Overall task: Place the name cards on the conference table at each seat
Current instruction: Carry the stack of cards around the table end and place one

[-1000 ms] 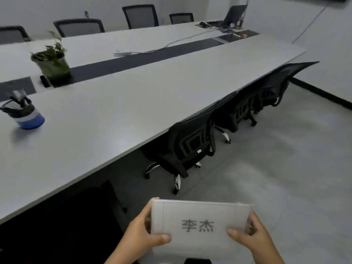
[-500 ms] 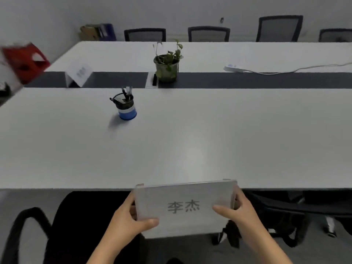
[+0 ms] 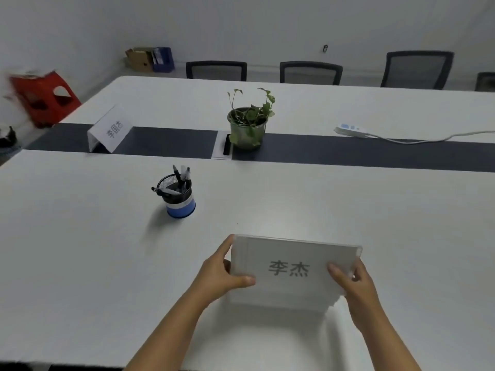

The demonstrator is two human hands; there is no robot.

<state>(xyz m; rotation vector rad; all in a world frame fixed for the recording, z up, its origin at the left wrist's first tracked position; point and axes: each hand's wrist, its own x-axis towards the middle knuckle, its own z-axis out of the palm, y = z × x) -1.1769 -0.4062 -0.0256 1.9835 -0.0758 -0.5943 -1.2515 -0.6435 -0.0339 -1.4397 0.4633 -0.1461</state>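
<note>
A white tent-shaped name card (image 3: pixel 289 271) with grey printed characters is over the near part of the white conference table (image 3: pixel 80 250). My left hand (image 3: pixel 222 271) grips its left edge, thumb on the front face. Its right edge is gripped by my right hand (image 3: pixel 351 279), thumb also on the front. I cannot tell whether the card's base touches the tabletop. A second name card (image 3: pixel 109 129) stands on the dark centre strip at the far left.
A mesh pen cup (image 3: pixel 178 195) with a blue base stands left of the held card. A potted plant (image 3: pixel 249 121) and a power strip (image 3: pixel 351 129) with its cable sit along the centre strip. Chairs (image 3: pixel 310 72) line the far side. A red stool (image 3: pixel 45 99) is at left.
The view swung from the chairs and floor to facing the table. Both hands carried the card forward, from below the table edge to over the tabletop.
</note>
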